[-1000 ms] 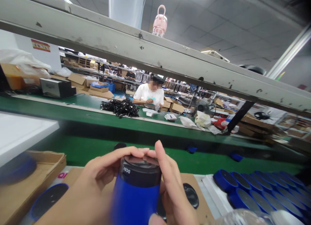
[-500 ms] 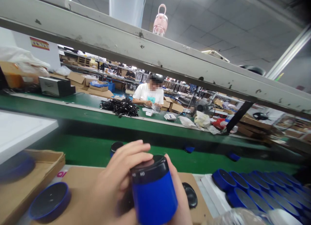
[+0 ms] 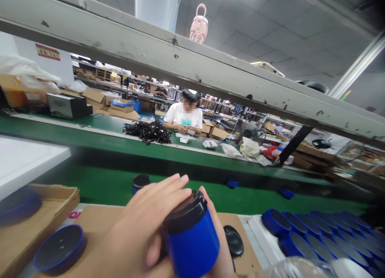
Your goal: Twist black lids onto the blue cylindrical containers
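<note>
Across the whole upper view, a grey metal shelf beam (image 3: 210, 75), with a pink bottle (image 3: 198, 26) standing on top. Below it, a long green conveyor belt (image 3: 99, 182), carrying a small dark-topped cylinder (image 3: 140, 182). Beyond the belt, a person in a white shirt (image 3: 185, 117) seated beside a heap of black cables (image 3: 148, 131). At lower right, rows of blue round caps (image 3: 313, 238) lying close together. At lower left, a brown cardboard tray (image 3: 57, 202) and one blue-rimmed disc (image 3: 60, 248) on the cardboard. Front and centre, tilted, a blue cylinder with a black lid (image 3: 192, 234), held up just above the cardboard. Left hand (image 3: 141, 234) wrapped over its left side, fingers reaching the lid. Right hand (image 3: 221, 246) mostly hidden behind the cylinder, pressed against its far side. Just right of that, a small black oval piece (image 3: 233, 240).
</note>
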### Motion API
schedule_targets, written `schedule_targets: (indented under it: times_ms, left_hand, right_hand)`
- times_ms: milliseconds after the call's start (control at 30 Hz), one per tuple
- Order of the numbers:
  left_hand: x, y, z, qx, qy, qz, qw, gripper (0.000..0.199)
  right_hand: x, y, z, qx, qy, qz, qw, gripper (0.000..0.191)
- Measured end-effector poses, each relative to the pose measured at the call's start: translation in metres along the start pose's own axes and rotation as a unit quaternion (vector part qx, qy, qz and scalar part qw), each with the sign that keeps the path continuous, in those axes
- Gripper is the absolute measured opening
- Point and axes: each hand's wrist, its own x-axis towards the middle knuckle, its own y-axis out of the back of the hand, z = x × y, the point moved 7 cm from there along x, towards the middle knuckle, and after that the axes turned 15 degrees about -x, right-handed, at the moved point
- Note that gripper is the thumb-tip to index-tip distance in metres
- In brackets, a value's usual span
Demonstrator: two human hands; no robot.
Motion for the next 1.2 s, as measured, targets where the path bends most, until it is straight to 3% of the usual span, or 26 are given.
schedule_targets:
  times_ms: [67,100,200,300,367,467,633,800,900,1067,1200]
  left_hand:
    - [0.000,0.006,0.006,0.036,-0.044,0.033,0.998,0.055]
    - [0.001,0.010,0.005,0.036,-0.033,0.044,0.998,0.058]
    - [0.002,0.008,-0.019,-0.092,0.126,-0.008,0.988,0.064]
    - [-0.010,0.000,-0.047,-0.308,0.305,-0.007,0.901,0.060]
    - [-0.017,-0.005,-0.060,-0.430,0.366,0.026,0.825,0.058]
    - [-0.015,-0.017,-0.060,-0.560,0.355,-0.001,0.749,0.056]
    - [-0.011,-0.027,-0.054,-0.651,0.360,-0.042,0.667,0.061]
    - [-0.013,-0.032,-0.059,-0.667,0.372,-0.037,0.645,0.069]
    - [-0.014,-0.033,-0.065,-0.652,0.365,-0.034,0.663,0.075]
    - [-0.022,-0.035,-0.078,-0.605,0.386,-0.030,0.696,0.090]
    - [-0.022,-0.034,-0.083,-0.605,0.388,-0.009,0.696,0.095]
  right_hand:
    - [0.002,0.007,0.000,0.000,-0.004,0.000,1.000,0.039]
    - [0.003,0.012,-0.001,-0.005,-0.001,0.005,1.000,0.031]
    - [0.005,0.033,-0.015,-0.064,0.081,0.065,0.992,0.025]
    - [-0.004,0.039,-0.032,-0.131,0.197,0.080,0.968,0.028]
    - [-0.012,0.028,-0.034,-0.182,0.212,0.020,0.960,0.041]
    - [-0.021,0.013,-0.032,-0.269,0.166,-0.013,0.949,0.062]
    - [-0.007,0.010,-0.031,-0.276,0.128,0.047,0.952,0.042]
    - [0.004,0.015,-0.020,-0.282,0.144,0.066,0.946,0.039]
    - [-0.009,0.013,-0.022,-0.295,0.178,0.029,0.938,0.047]
    - [-0.025,0.004,-0.027,-0.285,0.154,-0.087,0.942,0.066]
    - [-0.024,0.007,-0.032,-0.303,0.165,-0.079,0.935,0.058]
